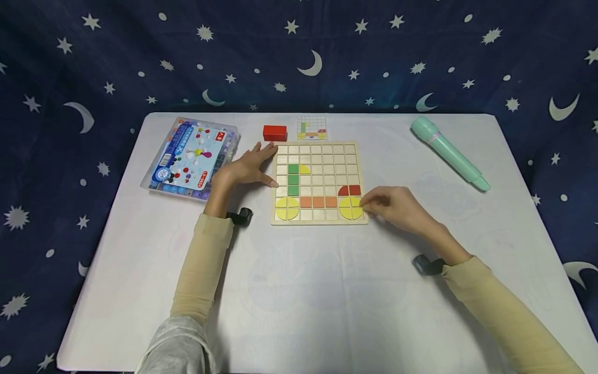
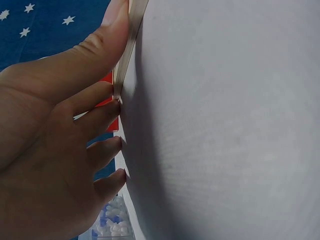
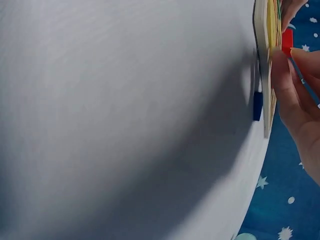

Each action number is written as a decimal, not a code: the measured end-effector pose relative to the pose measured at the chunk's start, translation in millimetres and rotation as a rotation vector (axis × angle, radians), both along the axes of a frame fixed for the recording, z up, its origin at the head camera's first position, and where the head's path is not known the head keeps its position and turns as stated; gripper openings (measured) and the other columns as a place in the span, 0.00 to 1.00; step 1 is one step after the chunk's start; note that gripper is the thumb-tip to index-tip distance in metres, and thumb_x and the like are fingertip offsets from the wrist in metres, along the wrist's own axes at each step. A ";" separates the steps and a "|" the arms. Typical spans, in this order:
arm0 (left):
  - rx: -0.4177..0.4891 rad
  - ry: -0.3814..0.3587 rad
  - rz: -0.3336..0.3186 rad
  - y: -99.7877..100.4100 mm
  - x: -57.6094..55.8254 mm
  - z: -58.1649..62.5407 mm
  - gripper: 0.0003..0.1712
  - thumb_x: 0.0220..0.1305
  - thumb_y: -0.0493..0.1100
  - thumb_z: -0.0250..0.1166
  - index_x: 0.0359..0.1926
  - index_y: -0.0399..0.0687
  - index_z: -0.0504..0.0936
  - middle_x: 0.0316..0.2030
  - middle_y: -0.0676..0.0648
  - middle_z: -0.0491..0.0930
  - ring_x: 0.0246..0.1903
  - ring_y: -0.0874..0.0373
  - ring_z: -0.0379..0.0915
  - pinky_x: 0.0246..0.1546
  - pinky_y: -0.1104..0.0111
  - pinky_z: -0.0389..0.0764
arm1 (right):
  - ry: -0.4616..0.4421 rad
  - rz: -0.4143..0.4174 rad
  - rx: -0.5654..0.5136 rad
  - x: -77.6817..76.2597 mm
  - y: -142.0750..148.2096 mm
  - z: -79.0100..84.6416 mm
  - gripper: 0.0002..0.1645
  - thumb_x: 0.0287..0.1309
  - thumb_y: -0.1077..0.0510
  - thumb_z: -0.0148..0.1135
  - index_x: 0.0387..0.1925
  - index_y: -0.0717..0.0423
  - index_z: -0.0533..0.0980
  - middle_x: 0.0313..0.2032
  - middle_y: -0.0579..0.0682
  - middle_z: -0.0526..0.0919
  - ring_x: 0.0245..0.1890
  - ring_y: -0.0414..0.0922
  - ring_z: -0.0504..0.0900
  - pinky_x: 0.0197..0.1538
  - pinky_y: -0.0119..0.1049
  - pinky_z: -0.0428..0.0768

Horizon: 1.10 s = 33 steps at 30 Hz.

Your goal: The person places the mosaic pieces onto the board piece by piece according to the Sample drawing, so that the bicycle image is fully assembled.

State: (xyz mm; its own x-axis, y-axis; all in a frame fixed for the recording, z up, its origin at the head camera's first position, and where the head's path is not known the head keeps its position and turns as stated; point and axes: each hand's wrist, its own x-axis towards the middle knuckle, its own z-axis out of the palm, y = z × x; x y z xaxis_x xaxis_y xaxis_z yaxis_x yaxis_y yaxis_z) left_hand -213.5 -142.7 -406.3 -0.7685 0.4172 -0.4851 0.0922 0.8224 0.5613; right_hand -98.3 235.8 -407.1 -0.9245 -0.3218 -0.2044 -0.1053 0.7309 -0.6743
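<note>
A square wooden grid board point(image 1: 317, 222) lies mid-table, holding several coloured tiles: green squares point(image 1: 293, 179), orange squares point(image 1: 318, 201), red tiles point(image 1: 349, 190), a lone yellow quarter-circle point(image 1: 304, 169) and two yellow circles made of quarters. My left hand point(image 1: 249, 167) is spread at the board's left side, its thumb touching the edge. At the right edge, the bent fingers of my right hand point(image 1: 394, 208) meet at the right yellow circle point(image 1: 349, 209). In the right wrist view the thumb point(image 3: 283, 70) is right at the yellow tiles; I cannot tell whether it pinches one.
Behind the board stand a red box point(image 1: 274, 133) and a small pattern card point(image 1: 311, 128) with matching colours. A clear case point(image 1: 191, 158) of coloured beads lies left, and a mint-green tube point(image 1: 450, 154) with a tapered end lies right. A dark starry cloth point(image 1: 261, 52) hangs behind the table.
</note>
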 end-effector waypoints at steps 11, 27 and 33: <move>-0.001 0.009 -0.004 -0.7 0.9 -0.8 0.66 0.56 0.52 0.79 0.84 0.58 0.44 0.83 0.53 0.37 0.82 0.47 0.22 0.79 0.40 0.37 | -0.023 -0.039 0.020 -7.3 13.5 -3.3 0.11 0.64 0.61 0.69 0.48 0.56 0.87 0.38 0.53 0.87 0.35 0.49 0.78 0.35 0.31 0.78; 0.005 0.016 -0.008 0.1 1.4 -0.5 0.66 0.55 0.52 0.79 0.84 0.58 0.45 0.83 0.52 0.37 0.82 0.47 0.23 0.79 0.41 0.36 | -0.059 -0.003 0.035 -8.2 15.0 -3.6 0.13 0.64 0.61 0.68 0.50 0.56 0.86 0.36 0.52 0.85 0.35 0.48 0.78 0.33 0.30 0.78; 0.009 0.012 -0.001 -0.2 2.0 0.2 0.65 0.56 0.52 0.79 0.84 0.58 0.45 0.83 0.52 0.37 0.82 0.45 0.23 0.79 0.40 0.38 | -0.065 -0.051 0.044 -10.7 25.2 -3.4 0.14 0.65 0.61 0.67 0.51 0.57 0.85 0.36 0.54 0.83 0.31 0.48 0.78 0.30 0.31 0.78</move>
State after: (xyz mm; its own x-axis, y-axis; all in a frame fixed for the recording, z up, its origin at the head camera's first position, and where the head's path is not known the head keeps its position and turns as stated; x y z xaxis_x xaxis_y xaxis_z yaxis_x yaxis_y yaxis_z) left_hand -211.4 -142.9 -406.1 -0.7741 0.4220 -0.4720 0.0999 0.8175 0.5671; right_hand -109.0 261.0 -410.5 -0.9237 -0.2642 -0.2775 -0.0242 0.7630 -0.6459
